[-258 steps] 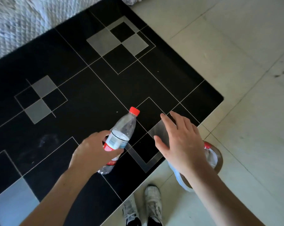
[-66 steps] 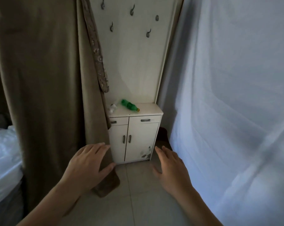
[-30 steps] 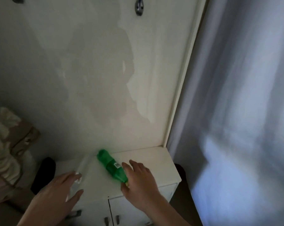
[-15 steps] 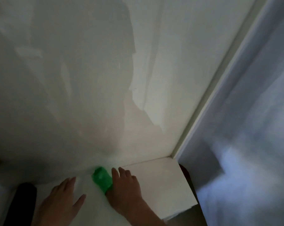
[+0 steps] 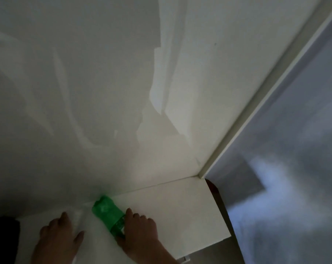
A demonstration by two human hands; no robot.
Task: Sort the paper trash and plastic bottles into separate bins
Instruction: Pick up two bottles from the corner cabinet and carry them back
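Note:
A green plastic bottle [image 5: 107,211] lies on its side on the white cabinet top [image 5: 182,214], close to the back panel. My right hand [image 5: 140,232] grips its near end, with the fingers curled over it. To its left a clear plastic bottle [image 5: 78,214] shows only as a faint blur in the dim light. My left hand [image 5: 56,239] is closed over that bottle's near part, thumb out to the right. No bins or paper trash are in view.
The cabinet's white back panel [image 5: 123,92] rises right behind the bottles. A dark object [image 5: 3,237] stands at the left edge of the cabinet top. A pale curtain [image 5: 294,149] hangs on the right, beyond the cabinet's right edge.
I have walked from the black table to the white cabinet and leaned in close. Over the last second both hands reached forward and came down on the two bottles.

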